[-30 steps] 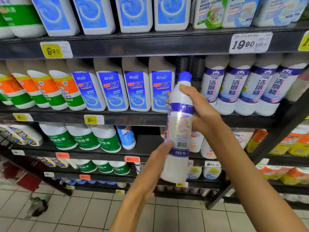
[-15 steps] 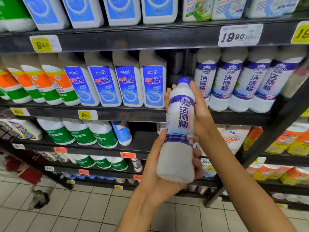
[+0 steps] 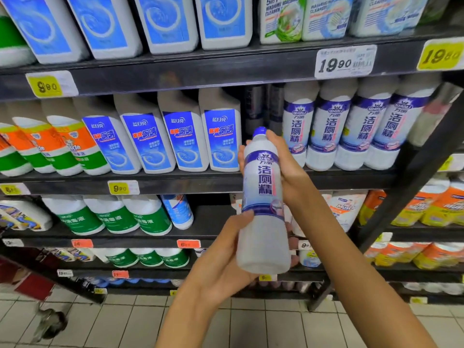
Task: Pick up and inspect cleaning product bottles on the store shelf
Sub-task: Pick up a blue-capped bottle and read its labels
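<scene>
I hold a white bottle (image 3: 263, 217) with a blue cap and a purple-banded label upright in front of the shelf, its front label facing me. My left hand (image 3: 223, 257) cups the lower body from the left and behind. My right hand (image 3: 286, 167) wraps the upper part from the right, fingers reaching the neck. A row of matching bottles (image 3: 351, 131) stands on the middle shelf (image 3: 190, 180) just behind and to the right.
Blue-labelled white jugs (image 3: 185, 136) fill the middle shelf left of my hands, orange and green bottles (image 3: 50, 146) further left. Green-labelled bottles (image 3: 113, 217) sit one shelf down. A slanted dark shelf post (image 3: 406, 184) runs at right. Tiled floor and a cart wheel (image 3: 50, 322) lie below.
The bottle has been turned from its barcode side to its front label. My left hand slid from a fingertip touch to cupping the bottom. The view shifted slightly.
</scene>
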### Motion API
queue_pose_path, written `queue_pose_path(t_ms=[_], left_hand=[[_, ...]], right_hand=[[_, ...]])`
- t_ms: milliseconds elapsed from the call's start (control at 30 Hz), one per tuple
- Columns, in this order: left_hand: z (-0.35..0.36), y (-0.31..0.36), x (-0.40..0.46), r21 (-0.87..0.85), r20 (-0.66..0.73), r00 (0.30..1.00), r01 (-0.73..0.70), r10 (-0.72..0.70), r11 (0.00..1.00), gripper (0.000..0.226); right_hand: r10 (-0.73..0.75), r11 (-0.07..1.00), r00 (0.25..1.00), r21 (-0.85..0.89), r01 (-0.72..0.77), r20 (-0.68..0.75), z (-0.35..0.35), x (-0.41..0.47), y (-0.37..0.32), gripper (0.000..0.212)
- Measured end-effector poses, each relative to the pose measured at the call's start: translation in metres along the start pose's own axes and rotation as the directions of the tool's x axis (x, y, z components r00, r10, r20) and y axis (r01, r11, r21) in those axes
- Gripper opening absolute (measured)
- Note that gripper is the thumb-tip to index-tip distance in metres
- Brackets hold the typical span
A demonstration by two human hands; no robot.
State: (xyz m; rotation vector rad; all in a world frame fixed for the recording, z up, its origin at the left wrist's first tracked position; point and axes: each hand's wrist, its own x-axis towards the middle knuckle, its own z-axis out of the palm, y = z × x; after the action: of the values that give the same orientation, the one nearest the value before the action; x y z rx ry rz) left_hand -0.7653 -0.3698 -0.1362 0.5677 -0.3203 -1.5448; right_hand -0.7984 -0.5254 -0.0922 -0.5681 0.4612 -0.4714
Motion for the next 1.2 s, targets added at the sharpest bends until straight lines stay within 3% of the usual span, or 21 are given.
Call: queue_pose_path(t_ms=[100,233,300,400,467,567,700,767,867,900,933,1000,1033,1100,1200], left_hand=[[-0.010,0.012,0.004,0.311,-0.109,0.991,-0.040,0.078,0.949,0.043],[-0.021,0.020,0.003,0.583,-0.065,0.983,-0.104,0.174,0.806,0.055],[-0.026,0.023,0.004,0.754,-0.087,0.948,-0.139,0.308,0.642,0.054],[-0.033,0.023,0.013,0.888,0.007,0.879,-0.224,0.476,0.401,0.055],[-0.042,0.023,0.021,0.917,0.030,0.851,-0.232,0.524,0.324,0.056],[-0.051,0.030,0.028,0.947,0.000,0.817,-0.186,0.576,0.263,0.050],[-0.047,0.043,0.038,0.991,0.091,0.785,-0.133,0.613,0.023,0.048],[-0.046,0.048,0.039,0.987,0.091,0.798,-0.150,0.596,0.050,0.049],[-0.053,0.053,0.030,0.935,0.108,0.837,-0.268,0.537,0.230,0.063],[-0.053,0.055,0.025,0.909,0.132,0.850,-0.309,0.510,0.281,0.061],[-0.052,0.057,0.022,0.887,0.160,0.868,-0.335,0.469,0.317,0.058],[-0.052,0.059,0.016,0.861,0.193,0.914,-0.332,0.358,0.384,0.053],[-0.053,0.060,0.014,0.857,0.196,0.933,-0.313,0.302,0.409,0.049],[-0.055,0.057,0.013,0.844,0.189,0.955,-0.277,0.228,0.460,0.044],[-0.060,0.047,0.018,0.761,0.122,0.964,-0.242,0.234,0.602,0.045]], right_hand=[[-0.110,0.993,0.994,-0.029,0.110,0.027,0.004,0.009,-0.003,0.033],[-0.219,0.944,0.964,-0.220,0.248,0.148,0.006,0.010,0.000,0.051],[-0.296,0.833,0.935,-0.426,0.352,0.194,0.008,0.003,0.003,0.053],[-0.376,0.633,0.868,-0.594,0.496,0.324,0.015,-0.013,0.008,0.053],[-0.417,0.435,0.783,-0.655,0.618,0.462,0.018,-0.021,0.012,0.048],[-0.434,0.128,0.644,-0.664,0.737,0.631,0.019,-0.029,0.020,0.059],[-0.412,0.094,0.584,-0.605,0.791,0.699,0.020,-0.034,0.026,0.064],[-0.428,0.066,0.558,-0.591,0.804,0.711,0.021,-0.036,0.026,0.064],[-0.452,0.087,0.579,-0.612,0.786,0.679,0.019,-0.036,0.018,0.058],[-0.457,0.175,0.607,-0.604,0.778,0.650,0.018,-0.036,0.015,0.057],[-0.456,0.333,0.652,-0.563,0.756,0.606,0.019,-0.035,0.014,0.060],[-0.417,0.641,0.760,-0.431,0.635,0.499,0.020,-0.027,0.017,0.086],[-0.384,0.732,0.805,-0.383,0.564,0.452,0.019,-0.023,0.019,0.101],[-0.324,0.799,0.838,-0.347,0.491,0.440,0.021,-0.018,0.020,0.100],[-0.407,0.743,0.853,-0.425,0.518,0.328,0.028,-0.015,0.019,0.064]])
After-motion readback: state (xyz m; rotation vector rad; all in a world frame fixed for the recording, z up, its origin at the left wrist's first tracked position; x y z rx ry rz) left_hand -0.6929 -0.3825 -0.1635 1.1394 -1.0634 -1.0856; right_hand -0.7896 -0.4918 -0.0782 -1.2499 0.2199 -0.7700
